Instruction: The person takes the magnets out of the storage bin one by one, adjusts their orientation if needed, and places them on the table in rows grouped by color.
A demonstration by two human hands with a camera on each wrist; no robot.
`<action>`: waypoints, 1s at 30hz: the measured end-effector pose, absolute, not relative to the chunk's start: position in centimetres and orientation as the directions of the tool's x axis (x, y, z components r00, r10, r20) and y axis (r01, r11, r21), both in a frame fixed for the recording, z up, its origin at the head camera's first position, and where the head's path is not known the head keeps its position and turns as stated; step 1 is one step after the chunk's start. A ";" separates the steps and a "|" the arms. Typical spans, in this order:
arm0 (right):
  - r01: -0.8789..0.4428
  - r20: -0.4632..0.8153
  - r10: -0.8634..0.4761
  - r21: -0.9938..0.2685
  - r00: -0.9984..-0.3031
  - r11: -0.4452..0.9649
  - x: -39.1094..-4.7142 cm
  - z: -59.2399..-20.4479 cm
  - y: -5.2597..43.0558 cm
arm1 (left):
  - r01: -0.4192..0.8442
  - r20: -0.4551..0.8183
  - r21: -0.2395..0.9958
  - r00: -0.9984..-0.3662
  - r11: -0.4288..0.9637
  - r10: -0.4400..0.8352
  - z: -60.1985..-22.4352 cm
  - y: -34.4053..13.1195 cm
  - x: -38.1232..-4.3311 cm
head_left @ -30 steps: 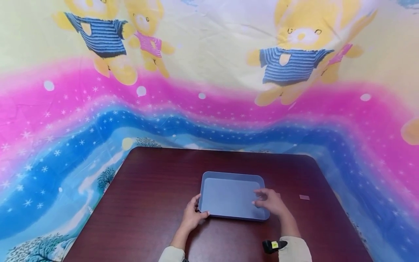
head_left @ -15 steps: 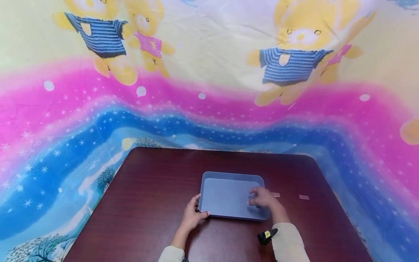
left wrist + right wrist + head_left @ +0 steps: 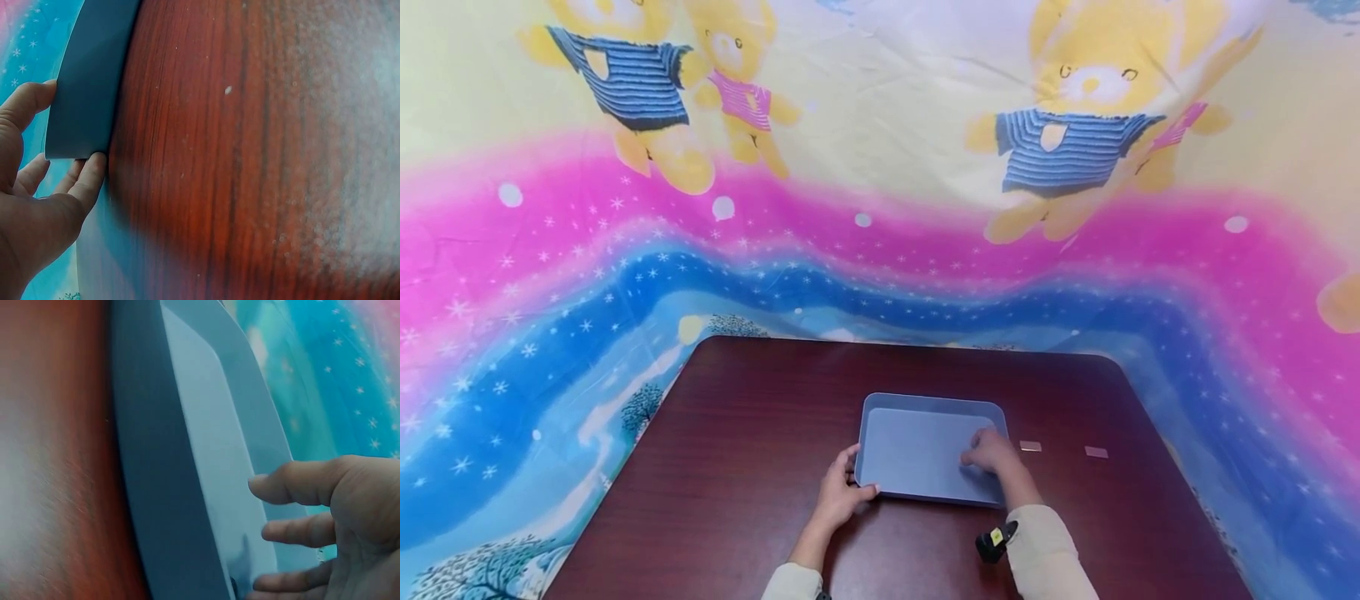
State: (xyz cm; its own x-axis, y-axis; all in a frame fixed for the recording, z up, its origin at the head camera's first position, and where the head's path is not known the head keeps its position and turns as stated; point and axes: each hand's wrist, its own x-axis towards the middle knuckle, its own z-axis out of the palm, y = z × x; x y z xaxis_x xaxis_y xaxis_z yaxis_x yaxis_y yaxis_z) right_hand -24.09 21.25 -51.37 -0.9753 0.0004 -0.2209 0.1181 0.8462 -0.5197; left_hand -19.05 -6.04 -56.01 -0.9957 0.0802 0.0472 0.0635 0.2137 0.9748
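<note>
A shallow grey-blue rectangular tray (image 3: 917,450) sits on the dark wooden table. My left hand (image 3: 838,493) holds its near left corner; in the left wrist view the thumb lies on one wall and the fingers (image 3: 90,178) meet the corner's other side. Over the right part of the tray hovers my right hand (image 3: 992,454). Seen from the right wrist, its thumb and fingers (image 3: 300,531) are apart, with nothing visible between them. A small dark spot (image 3: 234,586) near the lower fingertips is too small to identify.
Two small flat rectangular pieces, one pale (image 3: 1031,447) and one pinkish (image 3: 1096,452), lie on the table (image 3: 737,433) right of the tray. A printed cloth with bears (image 3: 880,225) hangs behind the table.
My right hand has shifted left across the tray, uncovering the pale piece on the table. The left hand and the tray have stayed in place.
</note>
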 end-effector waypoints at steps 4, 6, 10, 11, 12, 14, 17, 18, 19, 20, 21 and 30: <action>0.141 -0.213 0.051 -0.429 -0.976 0.892 -24.1 -51.8 20.7 | 0.065 0.045 0.969 -0.995 0.237 0.089 -57.7 -6.2 -19.8; 0.168 -0.216 0.091 -0.376 -0.972 0.911 -24.3 -52.3 20.5 | 0.056 0.034 0.967 -0.995 0.249 0.089 -57.8 -6.1 -19.8; 0.202 -0.200 0.141 -0.329 -0.970 0.922 -24.9 -54.0 20.3 | 0.055 0.035 0.967 -0.996 0.247 0.086 -57.8 -6.1 -19.6; 0.209 -0.200 0.147 -0.334 -0.969 0.919 -25.0 -54.1 20.2 | 0.054 0.035 0.968 -0.996 0.245 0.085 -57.8 -6.1 -19.6; 0.207 -0.191 0.147 -0.345 -0.970 0.915 -25.1 -54.3 20.1 | 0.061 0.041 0.968 -0.996 0.245 0.085 -57.8 -6.1 -19.6; 0.213 -0.200 0.143 -0.390 -0.969 0.896 -25.0 -53.6 19.7 | 0.062 0.043 0.969 -0.996 0.240 0.083 -57.9 -6.1 -19.6; 0.175 -0.170 0.108 -0.448 -0.979 0.877 -25.1 -53.7 19.7 | 0.059 0.040 0.970 -0.996 0.235 0.084 -58.0 -6.1 -19.6; 0.169 -0.168 0.101 -0.457 -0.981 0.873 -25.0 -53.7 19.7 | 0.061 0.042 0.970 -0.995 0.235 0.087 -58.0 -6.1 -19.6; 0.165 -0.169 0.097 -0.457 -0.981 0.874 -25.0 -53.6 19.7 | 0.058 0.038 0.971 -0.995 0.233 0.089 -57.9 -6.1 -19.5; 0.158 -0.167 0.092 -0.445 -0.982 0.881 -24.9 -53.5 19.8 | 0.057 0.037 0.972 -0.995 0.229 0.091 -57.7 -6.1 -19.5; 0.157 -0.169 0.091 -0.432 -0.981 0.888 -24.8 -53.5 19.8 | 0.055 0.036 0.973 -0.995 0.224 0.091 -57.5 -6.1 -19.4; 0.178 -0.147 0.133 -0.356 -0.980 0.917 -24.4 -53.6 19.9 | 0.068 0.051 0.981 -0.994 0.182 0.093 -55.8 -6.1 -19.0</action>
State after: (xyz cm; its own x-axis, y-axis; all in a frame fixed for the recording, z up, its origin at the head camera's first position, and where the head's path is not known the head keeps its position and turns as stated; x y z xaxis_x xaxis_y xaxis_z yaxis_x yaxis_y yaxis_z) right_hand -24.45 19.87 -53.62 -0.9802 0.1330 -0.1468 0.1779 0.9173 -0.3563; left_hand -18.97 -6.14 -55.82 -0.9944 0.0927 0.0514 0.0676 0.1817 0.9810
